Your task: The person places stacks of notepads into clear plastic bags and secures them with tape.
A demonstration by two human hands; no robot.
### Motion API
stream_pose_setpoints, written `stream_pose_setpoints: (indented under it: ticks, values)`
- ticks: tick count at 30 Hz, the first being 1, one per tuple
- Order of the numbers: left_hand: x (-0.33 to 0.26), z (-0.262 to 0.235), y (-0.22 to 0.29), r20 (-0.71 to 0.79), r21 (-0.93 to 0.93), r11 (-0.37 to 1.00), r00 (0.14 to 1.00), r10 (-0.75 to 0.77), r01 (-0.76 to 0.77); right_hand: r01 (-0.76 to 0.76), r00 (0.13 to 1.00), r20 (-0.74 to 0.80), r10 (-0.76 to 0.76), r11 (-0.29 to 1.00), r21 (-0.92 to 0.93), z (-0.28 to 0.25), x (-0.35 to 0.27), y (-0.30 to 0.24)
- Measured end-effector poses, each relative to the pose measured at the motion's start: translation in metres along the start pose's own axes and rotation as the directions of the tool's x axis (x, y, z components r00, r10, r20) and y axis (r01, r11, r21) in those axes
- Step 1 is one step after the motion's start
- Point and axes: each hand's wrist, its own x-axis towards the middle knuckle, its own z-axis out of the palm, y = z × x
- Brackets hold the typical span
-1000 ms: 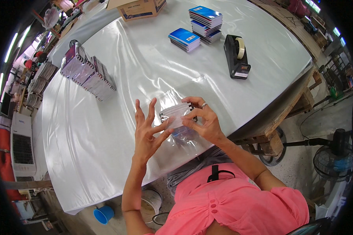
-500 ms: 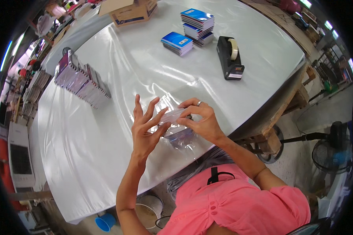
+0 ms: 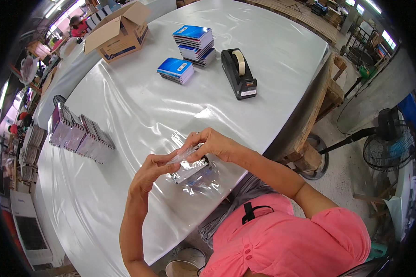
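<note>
A clear plastic bag (image 3: 211, 185) lies at the table's near edge. Something flat and stacked, perhaps small notebooks, shows through its film, though glare and my hands hide much of it. My left hand (image 3: 153, 169) pinches the bag's upper edge between thumb and fingers. On the other side, my right hand (image 3: 213, 144) is closed on the same raised film, its fingertips close to those of the left.
Blue-covered spiral notebooks (image 3: 175, 68) stand in stacks beyond my hands, beside a black tape dispenser (image 3: 239, 76). Wrapped notebooks (image 3: 81, 134) stand at the left. An open cardboard box (image 3: 121, 39) sits at the far left; a fan (image 3: 389, 145) is on the right.
My left hand, open-fingered before, has closed on the film. Both hands have come together at the bag's upper edge. The whole view has shifted, moving the table things left and down.
</note>
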Motion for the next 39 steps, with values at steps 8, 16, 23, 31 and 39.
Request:
stream_pose_setpoints:
  ticks: [8, 16, 23, 31, 39]
  values:
    - [-0.005, -0.005, 0.007, 0.170, 0.188, 0.947, 0.958, 0.229, -0.260, 0.160, 0.987, 0.011, -0.160, 0.974, -0.158, 0.004, -0.001, 0.002]
    - [-0.034, 0.014, 0.007, 0.190, 0.860, 0.368, 0.891, 0.412, -0.354, 0.255, 0.966, 0.099, -0.237, 0.839, -0.480, 0.005, -0.008, -0.010]
    - [-0.046, 0.025, 0.002, 0.137, 0.928, 0.228, 0.838, 0.528, -0.295, 0.505, 0.845, 0.409, -0.344, 0.265, -0.822, 0.007, -0.038, -0.015]
    - [-0.048, 0.035, 0.000, 0.151, 0.949, 0.135, 0.790, 0.594, -0.283, 0.532, 0.717, 0.356, -0.599, 0.141, -0.835, -0.009, -0.046, 0.006]
    - [-0.051, 0.043, 0.006, 0.141, 0.949, 0.149, 0.795, 0.590, -0.279, -0.212, 0.440, -0.718, -0.539, 0.715, -0.667, -0.230, -0.010, -0.038]
